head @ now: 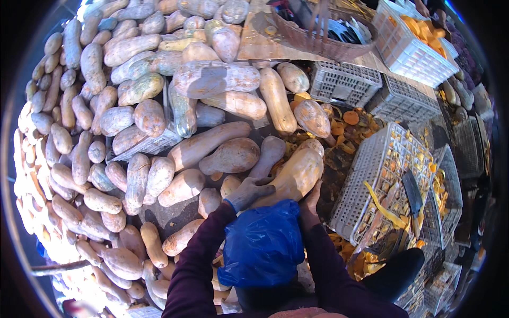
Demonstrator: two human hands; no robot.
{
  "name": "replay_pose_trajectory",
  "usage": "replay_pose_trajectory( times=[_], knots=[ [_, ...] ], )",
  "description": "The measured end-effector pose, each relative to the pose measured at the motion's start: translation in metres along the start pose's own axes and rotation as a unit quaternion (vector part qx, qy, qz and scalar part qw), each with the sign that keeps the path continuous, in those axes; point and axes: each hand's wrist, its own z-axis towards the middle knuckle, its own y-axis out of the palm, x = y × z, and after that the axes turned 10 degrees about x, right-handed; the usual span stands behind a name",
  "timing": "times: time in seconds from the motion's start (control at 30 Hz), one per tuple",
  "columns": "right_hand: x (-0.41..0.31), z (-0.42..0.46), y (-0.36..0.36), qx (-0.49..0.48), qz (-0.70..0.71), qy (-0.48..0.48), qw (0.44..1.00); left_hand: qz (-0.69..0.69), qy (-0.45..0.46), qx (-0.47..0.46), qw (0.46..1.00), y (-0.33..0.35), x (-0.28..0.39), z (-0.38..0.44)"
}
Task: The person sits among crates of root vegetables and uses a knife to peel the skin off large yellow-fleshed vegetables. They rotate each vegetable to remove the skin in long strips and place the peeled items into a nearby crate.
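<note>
A large tan winter squash (296, 173) lies before me, pointing away from my lap. My left hand (248, 192), in a light grey work glove, rests along its near left side. On its near right side my right hand (313, 200) presses, bare, with some fingers hidden behind the squash. Together they hold the squash between them. A blue plastic bag (262, 244) covers my knee just below, hiding the squash's near end. More squashes lie close by, among them a brownish one (232, 156) and a slim greyish one (268, 155).
Several squashes (93, 67) are heaped at left and far. At right, an upturned plastic crate (358, 190) bears a cleaver (412, 190) and peel strips (383, 206). Orange peelings (342, 127) litter the ground. Beyond stand a wicker basket (330, 49) and a crate of orange pieces (413, 51).
</note>
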Motion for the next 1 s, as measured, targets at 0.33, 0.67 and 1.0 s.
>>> replay_pose_trajectory(
  times=[0.33,0.67,1.0],
  knots=[
    [-0.148,-0.140,0.170,-0.257,-0.039,-0.165,0.951,-0.114,0.135,0.016,0.984,-0.004,0.236,0.004],
    [-0.199,-0.259,0.047,-0.098,-0.508,-0.397,0.758,-0.454,0.131,0.060,0.879,0.179,0.171,-0.054],
    [-0.182,-0.293,-0.097,0.055,-0.568,-0.395,0.720,-0.454,-0.113,-0.059,0.882,0.262,0.101,-0.109]
  ],
)
